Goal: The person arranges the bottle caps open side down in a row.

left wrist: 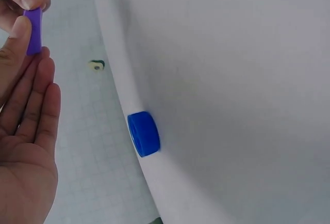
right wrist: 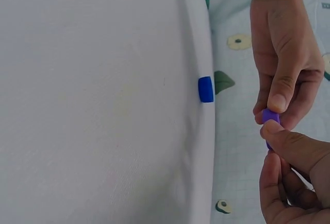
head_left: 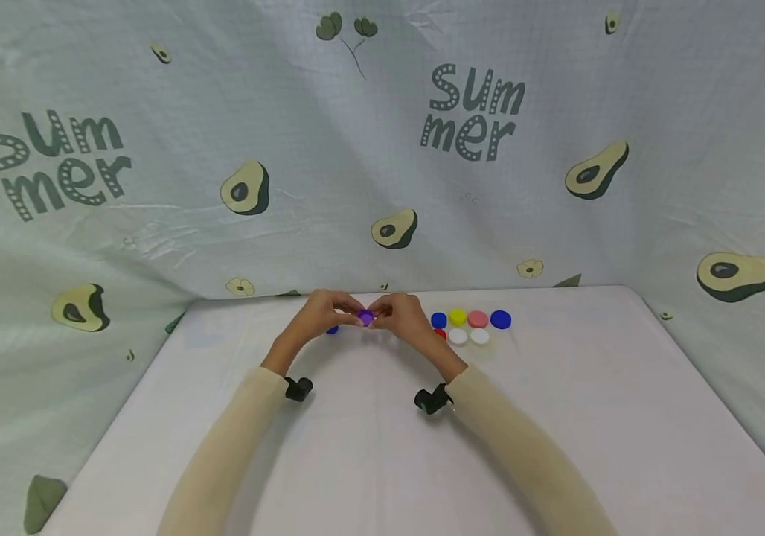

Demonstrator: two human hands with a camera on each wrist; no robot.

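Note:
Both hands meet over the far part of the table around a small purple bottle cap (head_left: 365,318). My left hand (head_left: 321,313) pinches one side of it between thumb and fingers. From the other side my right hand (head_left: 401,311) pinches it too. In the left wrist view the purple cap (left wrist: 34,32) appears edge-on, its middle between the two thumbs. Fingers partly cover the cap (right wrist: 270,115) in the right wrist view. A blue bottle cap (left wrist: 144,133) stands on the table beside the left hand, partly hidden behind it in the head view.
Right of the right hand lie several caps in two rows: blue (head_left: 439,320), yellow (head_left: 458,318), pink (head_left: 478,319) and dark blue (head_left: 501,320) behind, red (head_left: 440,335) and white (head_left: 479,336) in front. A printed cloth (head_left: 329,149) hangs behind the white table (head_left: 382,461).

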